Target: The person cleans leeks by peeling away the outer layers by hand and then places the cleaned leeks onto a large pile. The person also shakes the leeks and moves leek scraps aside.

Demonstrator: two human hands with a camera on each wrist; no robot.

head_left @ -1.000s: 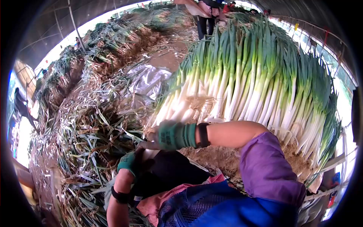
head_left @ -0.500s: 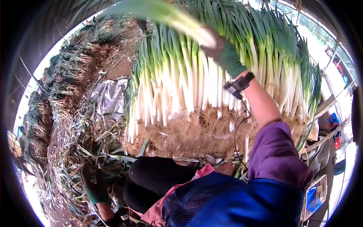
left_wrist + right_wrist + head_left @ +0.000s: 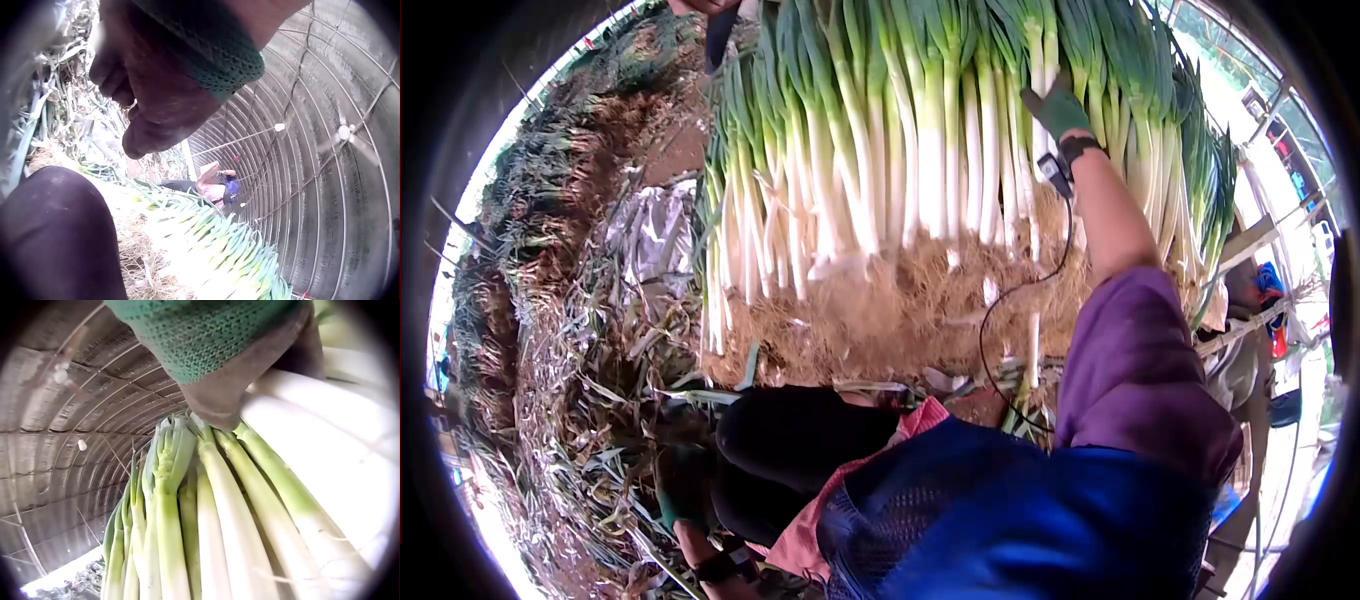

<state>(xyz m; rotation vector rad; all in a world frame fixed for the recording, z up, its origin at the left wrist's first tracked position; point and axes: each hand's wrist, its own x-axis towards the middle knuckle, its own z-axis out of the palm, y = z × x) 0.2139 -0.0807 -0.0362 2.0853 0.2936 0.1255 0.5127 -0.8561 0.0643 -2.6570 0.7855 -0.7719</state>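
Observation:
In the head view, a long row of leeks [image 3: 910, 150] lies side by side, green leaves up and roots towards the person. The gloved right hand [image 3: 1060, 112] is on the upper stalks at the row's right part. Seen from the right wrist, the right hand [image 3: 231, 381] has its thumb on one side of a white leek [image 3: 312, 425] and dark fingers on the other, partly hidden. Low at the left, beside the dark-clothed knee, hangs the gloved left hand [image 3: 683, 485]; in the left wrist view the left hand [image 3: 156, 94] has loosely bent fingers and holds nothing visible.
Leaf scraps [image 3: 610, 400] cover the ground at left, with a whitish sheet [image 3: 652, 232] above them. More leek piles [image 3: 550, 190] stand far left. Loose roots [image 3: 880, 320] lie before the knees [image 3: 800, 440]. Another person [image 3: 215, 187] is beyond the row.
The hands were together over the lap, then parted. The right hand swung a leek up and across, and lowered to the row at right. The left hand moved down beside the knee.

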